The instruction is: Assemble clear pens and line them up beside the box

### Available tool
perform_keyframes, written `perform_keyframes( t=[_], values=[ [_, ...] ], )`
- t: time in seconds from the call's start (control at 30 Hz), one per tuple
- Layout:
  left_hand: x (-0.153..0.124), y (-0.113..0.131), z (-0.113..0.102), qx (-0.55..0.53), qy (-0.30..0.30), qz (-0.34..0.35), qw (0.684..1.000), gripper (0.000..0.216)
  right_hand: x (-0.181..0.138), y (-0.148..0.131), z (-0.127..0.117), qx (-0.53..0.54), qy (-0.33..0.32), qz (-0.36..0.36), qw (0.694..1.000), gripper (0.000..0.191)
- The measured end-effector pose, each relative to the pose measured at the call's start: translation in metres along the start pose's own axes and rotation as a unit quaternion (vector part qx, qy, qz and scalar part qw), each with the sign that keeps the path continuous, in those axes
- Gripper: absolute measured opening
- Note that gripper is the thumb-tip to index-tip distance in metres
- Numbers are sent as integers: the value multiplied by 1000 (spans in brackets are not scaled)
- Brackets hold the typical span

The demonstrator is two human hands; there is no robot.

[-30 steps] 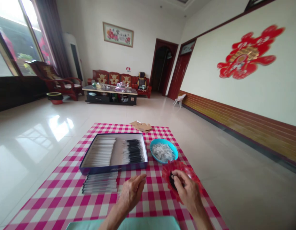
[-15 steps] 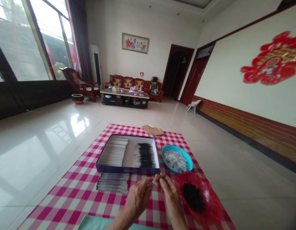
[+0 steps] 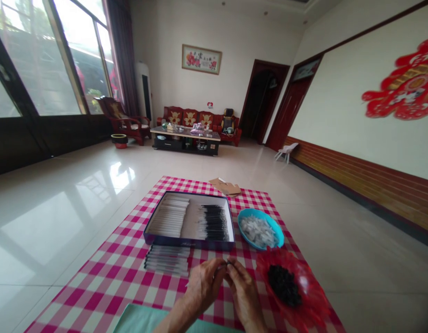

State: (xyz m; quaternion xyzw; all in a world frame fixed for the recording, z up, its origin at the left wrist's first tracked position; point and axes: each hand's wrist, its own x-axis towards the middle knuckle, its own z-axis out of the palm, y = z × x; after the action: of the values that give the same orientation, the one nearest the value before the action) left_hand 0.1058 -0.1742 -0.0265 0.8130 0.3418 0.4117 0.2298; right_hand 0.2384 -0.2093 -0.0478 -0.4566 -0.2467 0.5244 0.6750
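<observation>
On the pink-checked cloth (image 3: 96,296), the left hand (image 3: 203,286) and right hand (image 3: 243,296) pinch one tiny dark piece (image 3: 229,262).

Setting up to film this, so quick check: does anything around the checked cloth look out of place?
Yes, a row of clear pens lies on the checked cloth outside the dark blue box, though the others sit neatly inside it. A cardboard scrap also lies askew at the cloth's far edge.

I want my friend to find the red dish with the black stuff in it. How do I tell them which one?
Find the pink-and-white checked cloth on the floor. Near its front right corner, just below the blue bowl, lies a shiny see-through red dish. It is the only dish heaped with small black lumps, and it sits beside the person's right hand.
</observation>
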Motion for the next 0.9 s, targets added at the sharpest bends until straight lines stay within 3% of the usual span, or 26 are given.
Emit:
perform_keyframes(
  t=[0.2,0.7,0.9],
  values=[
    [-3,-2,-1,24,-32,-4,999,18,-1,5,-2,-30,-20,1,999,35],
    [1,-6,-18,144,-72,30,987,26,-6,-11,6,-236,-15,-64,970,39],
    [0,-1,-13,190,-67,59,978,19,-4,-4,3,-355,-14,-179,918,36]
  ],
)
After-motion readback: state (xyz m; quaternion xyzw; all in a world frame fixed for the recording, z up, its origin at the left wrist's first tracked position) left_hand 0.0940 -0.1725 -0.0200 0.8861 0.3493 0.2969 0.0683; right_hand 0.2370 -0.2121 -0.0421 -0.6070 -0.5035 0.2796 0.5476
